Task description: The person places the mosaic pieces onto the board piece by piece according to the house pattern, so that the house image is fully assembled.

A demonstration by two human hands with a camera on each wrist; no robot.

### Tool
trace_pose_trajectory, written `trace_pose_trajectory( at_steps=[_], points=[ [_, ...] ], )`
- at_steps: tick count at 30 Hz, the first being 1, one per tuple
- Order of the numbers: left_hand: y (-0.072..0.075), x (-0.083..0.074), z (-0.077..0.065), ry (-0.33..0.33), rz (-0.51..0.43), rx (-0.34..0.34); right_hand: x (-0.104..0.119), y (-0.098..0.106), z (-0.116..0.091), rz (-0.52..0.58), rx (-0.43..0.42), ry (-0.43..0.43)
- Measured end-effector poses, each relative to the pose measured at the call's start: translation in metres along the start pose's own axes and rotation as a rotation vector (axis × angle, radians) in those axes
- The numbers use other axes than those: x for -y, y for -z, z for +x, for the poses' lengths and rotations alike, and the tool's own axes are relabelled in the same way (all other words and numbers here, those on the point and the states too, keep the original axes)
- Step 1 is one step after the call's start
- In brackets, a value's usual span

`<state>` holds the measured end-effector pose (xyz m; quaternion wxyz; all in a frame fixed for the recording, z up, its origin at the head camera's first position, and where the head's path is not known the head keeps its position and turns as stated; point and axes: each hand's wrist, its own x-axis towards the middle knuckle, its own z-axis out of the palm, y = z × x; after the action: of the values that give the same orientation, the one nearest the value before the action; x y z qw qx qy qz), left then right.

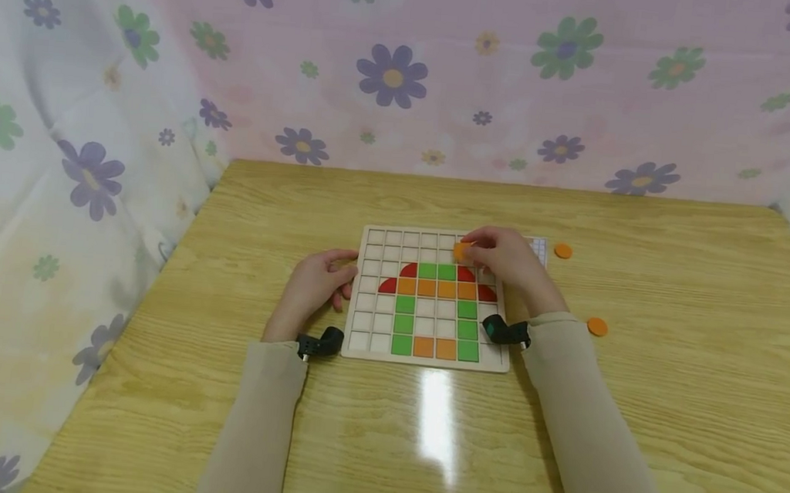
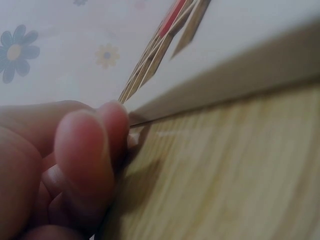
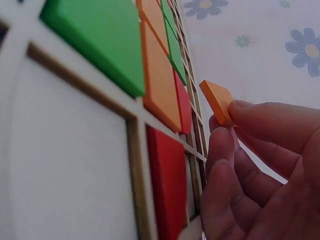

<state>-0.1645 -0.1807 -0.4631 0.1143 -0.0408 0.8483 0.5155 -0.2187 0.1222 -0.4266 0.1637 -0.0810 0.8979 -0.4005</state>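
Note:
A wooden grid board (image 1: pixel 350 328) lies on the table, several of its cells filled with green, orange and red tiles. Between thumb and fingertips my right hand (image 1: pixel 510 265) pinches an orange tile (image 3: pixel 216 100), straight-edged and tilted, over the upper right part of the board in the head view. My left hand (image 1: pixel 313 288) is at the board's left edge with its fingers loosely bent. In the left wrist view, fingertips (image 2: pixel 114 125) come up against the board's side. That hand grips nothing that I can see.
Two round orange pieces (image 1: pixel 597 326) lie on the table right of the board. A sheet with a small printed grid (image 1: pixel 539 248) shows beside the board's upper right corner, partly covered. Flowered cloth (image 1: pixel 449 88) hangs behind the wooden table (image 1: pixel 380 431).

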Motion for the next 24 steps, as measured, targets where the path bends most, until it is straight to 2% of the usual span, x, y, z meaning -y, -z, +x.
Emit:
trace_pose_trajectory(
  at_steps=[7,24],
  points=[
    [-0.001,0.002,-0.002,0.016,0.012,0.004,0.004,-0.007,0.006,-0.082,0.015,-0.006],
    [-0.001,-0.001,0.0,0.011,-0.007,-0.013,0.01,-0.014,0.012,-0.161,-0.01,-0.011]
  ],
)
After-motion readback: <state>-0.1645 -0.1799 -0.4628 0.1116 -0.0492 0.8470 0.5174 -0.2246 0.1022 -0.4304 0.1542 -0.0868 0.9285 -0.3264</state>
